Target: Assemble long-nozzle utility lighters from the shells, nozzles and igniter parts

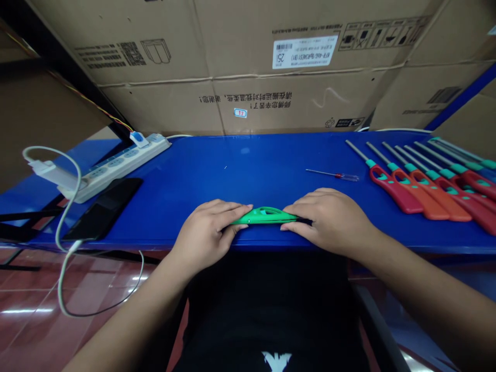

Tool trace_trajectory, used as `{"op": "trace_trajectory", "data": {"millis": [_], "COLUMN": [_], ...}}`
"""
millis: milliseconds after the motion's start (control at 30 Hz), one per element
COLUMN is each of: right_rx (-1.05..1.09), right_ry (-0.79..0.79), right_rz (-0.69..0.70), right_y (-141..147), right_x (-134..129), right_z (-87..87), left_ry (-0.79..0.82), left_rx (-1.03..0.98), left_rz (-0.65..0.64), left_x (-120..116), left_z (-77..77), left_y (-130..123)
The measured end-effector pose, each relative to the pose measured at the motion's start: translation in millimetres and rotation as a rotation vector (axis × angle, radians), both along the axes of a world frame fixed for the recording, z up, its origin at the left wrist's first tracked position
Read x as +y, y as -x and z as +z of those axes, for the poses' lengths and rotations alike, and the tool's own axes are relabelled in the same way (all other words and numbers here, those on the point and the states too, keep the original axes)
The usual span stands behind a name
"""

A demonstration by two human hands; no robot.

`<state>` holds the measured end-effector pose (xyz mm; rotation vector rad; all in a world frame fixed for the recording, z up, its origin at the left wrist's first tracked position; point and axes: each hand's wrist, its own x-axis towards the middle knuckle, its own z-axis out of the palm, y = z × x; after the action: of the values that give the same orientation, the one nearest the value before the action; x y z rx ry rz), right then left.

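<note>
**Two hands grip a green plastic lighter body (265, 216) at the near edge of a blue worktop (217, 170)**

The green piece lies level, directly ahead at 12 o'clock, close to the near edge. The left hand (205, 232) is closed around its left end, and the right hand (329, 222) is closed around its right end, where a short black tip (304, 221) pokes out beside the fingers.

At 2 o'clock, a fanned row of red and orange utility lighters (426, 191) lies side by side, with teal collars and slim metal nozzles pointing away. Just left of them lies a small red-handled screwdriver (333, 175).

At 10 o'clock sits a white power strip (116, 170) with plugged-in cables, and a black smartphone (103, 209) lies just beside it at 9 o'clock. A white cable (58, 206) droops toward the tiled floor (31, 310). Printed cardboard boxes (248, 67) stand along the far edge.
</note>
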<state>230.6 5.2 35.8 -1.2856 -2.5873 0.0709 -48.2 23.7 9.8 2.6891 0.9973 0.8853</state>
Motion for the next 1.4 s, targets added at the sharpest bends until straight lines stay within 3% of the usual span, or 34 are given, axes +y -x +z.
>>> {"op": "trace_trajectory", "data": {"millis": [100,267,367,500,567,833,1400], "right_rx": [0.089,0.161,0.205,0.218,0.260,0.359,0.294], "right_ry": [0.071,0.056,0.081,0.115,0.112,0.094,0.012], "right_rz": [0.049,-0.007,-0.008,-0.014,-0.032,-0.032,-0.006], "right_y": [-9,-14,-12,-14,-17,-25,-24], "right_x": [2,-4,-6,-6,-7,-12,-9], "right_z": [-9.3,-18.9,-20.3,-18.6,-17.5,-19.7,-21.5], "left_ry": [0.040,0.071,0.036,0.155,0.192,0.244,0.174], "left_rx": [0.130,0.304,0.228,0.203,0.204,0.161,0.150], "left_rz": [0.010,0.026,0.041,-0.143,-0.160,-0.165,-0.177], "left_x": [1,-2,-1,10,15,16,19], "left_z": [2.5,14.5,18.5,17.5,16.4,16.6,17.1], "left_y": [2,-2,-21,-50,-57,-56,-60]}}
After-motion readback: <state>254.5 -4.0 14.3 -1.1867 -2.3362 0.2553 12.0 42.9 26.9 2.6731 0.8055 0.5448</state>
